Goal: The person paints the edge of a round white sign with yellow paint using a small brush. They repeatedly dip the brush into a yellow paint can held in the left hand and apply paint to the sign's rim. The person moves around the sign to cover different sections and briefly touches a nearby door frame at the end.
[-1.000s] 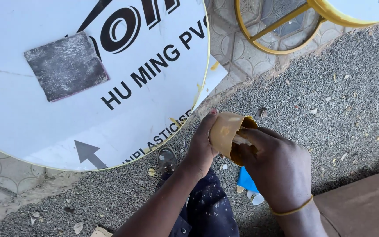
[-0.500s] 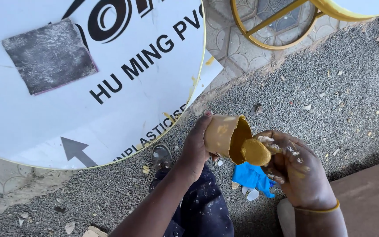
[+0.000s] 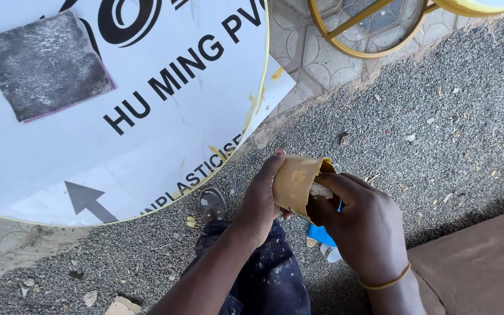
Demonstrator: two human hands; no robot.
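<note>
Head view: a small tan cup (image 3: 296, 182) smeared with yellowish paste is held above the gravel ground (image 3: 438, 116), tilted, mouth toward the right – left hand (image 3: 262, 201) wrapped around its body, right hand (image 3: 364, 224) with fingertips dipping inside; round white sign board (image 3: 147, 128) lies beside

A tan, glue-smeared container (image 3: 296, 182) holds a pale cream lump. The round board (image 3: 147, 116) is white with black lettering, a grey arrow and yellow edge drips. A dark grey speckled square sheet (image 3: 42, 64) lies on it. Gravel ground (image 3: 438, 128) is grey. Trousers (image 3: 269, 274) are navy, flecked with white paint.
</note>
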